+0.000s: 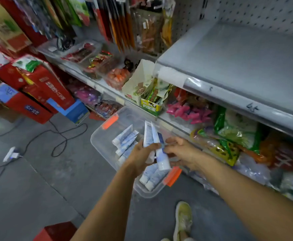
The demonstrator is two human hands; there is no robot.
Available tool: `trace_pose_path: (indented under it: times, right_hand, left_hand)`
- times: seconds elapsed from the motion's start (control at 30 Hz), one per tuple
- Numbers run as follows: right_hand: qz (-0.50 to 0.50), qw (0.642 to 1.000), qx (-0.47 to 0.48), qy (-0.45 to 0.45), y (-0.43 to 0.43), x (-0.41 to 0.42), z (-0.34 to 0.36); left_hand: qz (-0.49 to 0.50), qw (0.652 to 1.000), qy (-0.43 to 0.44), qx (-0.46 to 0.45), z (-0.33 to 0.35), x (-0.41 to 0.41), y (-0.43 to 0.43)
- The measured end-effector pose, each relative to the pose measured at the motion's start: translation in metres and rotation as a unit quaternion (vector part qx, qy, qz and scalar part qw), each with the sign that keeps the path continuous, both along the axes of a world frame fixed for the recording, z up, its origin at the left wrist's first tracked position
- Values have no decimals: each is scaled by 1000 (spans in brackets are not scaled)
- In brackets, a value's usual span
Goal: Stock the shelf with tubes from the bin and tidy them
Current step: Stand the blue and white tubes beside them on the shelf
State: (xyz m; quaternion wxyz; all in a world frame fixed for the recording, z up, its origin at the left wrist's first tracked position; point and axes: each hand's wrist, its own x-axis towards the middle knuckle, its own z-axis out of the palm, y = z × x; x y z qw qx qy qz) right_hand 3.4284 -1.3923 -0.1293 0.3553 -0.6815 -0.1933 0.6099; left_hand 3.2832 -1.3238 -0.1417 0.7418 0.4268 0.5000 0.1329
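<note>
Left hand (141,154) grips the held tubes (149,134), two or three white-and-blue ones, fingers curled round their middles; crimped ends point up and away, white caps point down toward the person. Right hand (183,152) comes in from the right, thumb above and fingertips at the same bundle; too blurred to tell whether it pinches or only touches. Both hands are over the bin. Below the forearms, a yellowish shoe (183,220) on grey floor. Bin (97,136) is clear plastic with orange latches (109,121) on two sides, and stands on the floor just in front of the shelving. Loose tubes (125,139) lie inside it: a heap toward the far left, a pair (151,177) at the near end by the second latch. A black cable (60,136) loops across the floor to the left. Beyond the bin, a low shelf is crowded with snack packets (232,133) in pink, green and yellow. Above it the grey shelf (237,54) is bare, with "4.5" handwritten on its price strip (252,107). Farther left, red cartons (43,87) are stacked against the wall.
</note>
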Motion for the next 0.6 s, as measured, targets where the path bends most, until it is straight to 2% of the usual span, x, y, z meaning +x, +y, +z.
trace_pose_path:
  times: [0.13, 0.3, 0.5, 0.6]
  right_hand:
    - [34, 999, 12, -13, -46, 24, 58]
    - [11, 996, 70, -62, -118, 60, 116]
    - [-8, 980, 171, -102, -228, 105, 174]
    - [-18, 969, 207, -130, -294, 129, 207]
  left_hand:
    - [-29, 998, -22, 50, 51, 28, -43]
    - [-68, 989, -63, 116, 109, 59, -106]
    - [-130, 953, -90, 260, 172, 110, -204]
    - [-136, 942, -115, 285, 200, 145, -266]
